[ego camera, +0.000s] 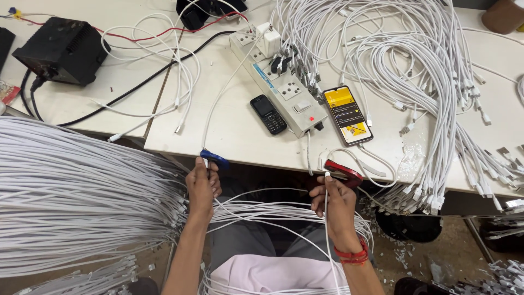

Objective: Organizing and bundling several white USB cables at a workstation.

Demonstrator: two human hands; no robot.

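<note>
White cables lie in a thick bundle on the left, running toward the person's lap. Just right of it, the left hand is closed around a blue connector at the table edge, pinching a cable end against it. Above, on the table, sit a black keypad phone, a grey power strip and a smartphone with a lit yellow screen. The right hand pinches a thin white cable by its plug, touching a red connector. More white cables are heaped at the far right.
</note>
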